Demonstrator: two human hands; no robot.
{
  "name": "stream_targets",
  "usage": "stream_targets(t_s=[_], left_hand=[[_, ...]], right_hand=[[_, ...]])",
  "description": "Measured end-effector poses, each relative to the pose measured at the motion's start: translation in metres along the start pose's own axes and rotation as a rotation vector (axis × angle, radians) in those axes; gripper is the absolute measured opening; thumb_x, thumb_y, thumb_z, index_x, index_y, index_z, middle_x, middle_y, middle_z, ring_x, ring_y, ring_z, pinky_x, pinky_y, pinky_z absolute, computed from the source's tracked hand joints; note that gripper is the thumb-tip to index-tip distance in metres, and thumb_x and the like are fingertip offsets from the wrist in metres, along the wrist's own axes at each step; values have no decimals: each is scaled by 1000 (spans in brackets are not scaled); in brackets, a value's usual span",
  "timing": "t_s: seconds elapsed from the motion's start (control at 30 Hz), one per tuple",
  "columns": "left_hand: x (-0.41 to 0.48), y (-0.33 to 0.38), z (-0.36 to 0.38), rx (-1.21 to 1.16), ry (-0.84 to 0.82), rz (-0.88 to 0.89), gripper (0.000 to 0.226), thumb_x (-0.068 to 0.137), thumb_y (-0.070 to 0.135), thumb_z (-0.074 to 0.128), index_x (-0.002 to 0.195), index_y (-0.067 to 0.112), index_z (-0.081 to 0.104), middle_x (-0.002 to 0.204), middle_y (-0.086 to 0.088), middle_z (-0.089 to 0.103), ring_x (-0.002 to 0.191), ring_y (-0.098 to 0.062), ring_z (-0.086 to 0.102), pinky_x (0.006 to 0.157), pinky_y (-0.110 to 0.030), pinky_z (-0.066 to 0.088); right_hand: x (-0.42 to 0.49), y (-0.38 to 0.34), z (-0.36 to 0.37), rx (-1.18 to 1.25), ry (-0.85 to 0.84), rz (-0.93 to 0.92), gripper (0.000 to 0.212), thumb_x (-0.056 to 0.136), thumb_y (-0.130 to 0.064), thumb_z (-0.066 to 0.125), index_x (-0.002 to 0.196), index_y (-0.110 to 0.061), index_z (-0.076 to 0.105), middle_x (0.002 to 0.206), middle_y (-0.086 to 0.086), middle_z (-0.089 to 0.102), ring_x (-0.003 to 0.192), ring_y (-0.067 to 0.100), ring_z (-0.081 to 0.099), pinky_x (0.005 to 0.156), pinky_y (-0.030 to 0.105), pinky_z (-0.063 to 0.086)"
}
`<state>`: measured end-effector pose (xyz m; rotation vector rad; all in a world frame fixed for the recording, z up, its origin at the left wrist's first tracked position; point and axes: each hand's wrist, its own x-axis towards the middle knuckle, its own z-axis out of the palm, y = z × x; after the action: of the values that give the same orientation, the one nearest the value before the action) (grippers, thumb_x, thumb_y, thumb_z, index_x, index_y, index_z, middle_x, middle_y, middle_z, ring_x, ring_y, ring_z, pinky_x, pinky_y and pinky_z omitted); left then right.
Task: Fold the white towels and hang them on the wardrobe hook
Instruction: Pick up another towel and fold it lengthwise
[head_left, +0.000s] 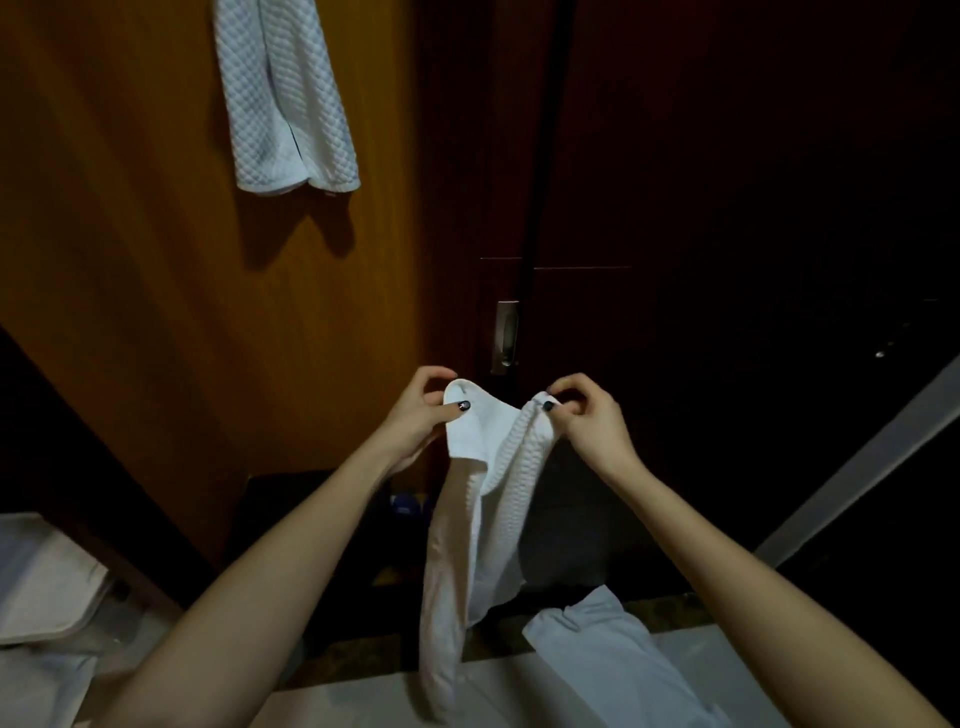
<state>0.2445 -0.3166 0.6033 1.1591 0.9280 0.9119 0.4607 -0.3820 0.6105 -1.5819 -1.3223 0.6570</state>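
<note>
**Holding a towel up by its top edge in front of the wardrobe**

Pinching is the word here; the person's left hand has the thumb and fingertips nipped onto one top corner of the white towel, and the right hand has its curled fingers clamped on the other top corner, which looks a bit bunched up; both hands are closed on the fabric, near each other but not touching, with the top edge sagging in a little dip between them. The towel hangs straight down between the forearms, loosely doubled lengthwise, waffle texture showing; its lower end drops to the pale surface along the bottom of the view; can't tell if it actually rests on it.

Up top left, a second white towel with a quilted pattern hangs against the orange-brown wardrobe panel; whatever holds it is out of frame. Right of the panel is a dark door with a metal handle, just beyond the hands. A crumpled white cloth lies on the pale surface bottom right; some folded pale fabric sits bottom left.
</note>
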Motion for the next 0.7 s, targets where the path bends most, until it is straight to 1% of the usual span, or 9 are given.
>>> stream_targets(t_s=[0.07, 0.17, 0.2, 0.27, 0.33, 0.4, 0.47, 0.6, 0.7], left_hand=[[-4, 5, 11, -34, -30, 27, 30, 84, -12, 58, 97, 14, 51, 83, -10, 69, 71, -17, 67, 54, -21, 52], [-10, 15, 16, -22, -95, 35, 33, 82, -15, 57, 98, 13, 54, 87, -12, 68, 74, -21, 66, 56, -23, 53], [-12, 20, 16, -29, -112, 41, 36, 82, -16, 56, 101, 13, 54, 89, -12, 68, 73, -20, 66, 55, -23, 53], [-16, 30, 13, -35, -124, 67, 38, 82, -17, 56, 105, 13, 54, 89, -12, 67, 70, -19, 65, 55, -23, 53], [-20, 38, 12, -34, -126, 93, 35, 82, -15, 58, 106, 12, 55, 88, -11, 67, 69, -18, 66, 56, -23, 54], [-23, 45, 10, -44, -133, 108, 34, 82, -12, 61, 106, 10, 56, 88, -11, 67, 70, -18, 67, 58, -23, 55], [-26, 52, 6, -65, -158, 91, 33, 82, -11, 61, 107, 10, 56, 90, -11, 68, 71, -19, 68, 60, -24, 56], [-37, 62, 4, -137, -275, 16, 41, 79, -10, 62, 114, 10, 55, 96, -14, 71, 78, -22, 70, 63, -28, 58], [-43, 63, 8, -199, -267, 31, 42, 75, -8, 63, 113, 9, 55, 95, -14, 72, 78, -21, 70, 63, -29, 59]], right_hand=[[-6, -12, 4, 90, -103, -14, 33, 82, 4, 58, 93, -25, 70, 53, -10, 56, 54, 9, 48, 56, 26, 41], [-16, -28, 4, 163, -276, -19, 21, 87, 1, 62, 98, -14, 72, 59, -6, 59, 64, 6, 58, 68, 20, 51], [-18, -33, 3, 181, -340, -17, 19, 87, -1, 65, 101, -13, 71, 63, -2, 61, 70, 7, 62, 75, 20, 53], [-22, -41, 1, 189, -452, -17, 27, 85, -6, 70, 110, -16, 69, 78, -1, 71, 87, 9, 69, 89, 23, 53], [-23, -50, 0, 160, -494, -41, 33, 84, -6, 71, 113, -21, 66, 88, -7, 75, 97, 5, 69, 89, 21, 52], [-24, -58, 1, 141, -515, -72, 35, 85, -5, 71, 116, -19, 64, 93, -8, 75, 100, 4, 68, 90, 22, 52], [-27, -65, 3, 102, -517, -121, 34, 87, -4, 69, 118, -16, 64, 103, -4, 74, 106, 5, 66, 94, 25, 52], [-31, -78, 6, -37, -330, -289, 14, 89, -10, 67, 100, -17, 73, 93, -8, 73, 95, 0, 67, 87, 21, 53], [-32, -78, 9, -118, -227, -452, 7, 88, -13, 69, 93, -14, 73, 93, -10, 64, 89, 0, 61, 81, 14, 48]])
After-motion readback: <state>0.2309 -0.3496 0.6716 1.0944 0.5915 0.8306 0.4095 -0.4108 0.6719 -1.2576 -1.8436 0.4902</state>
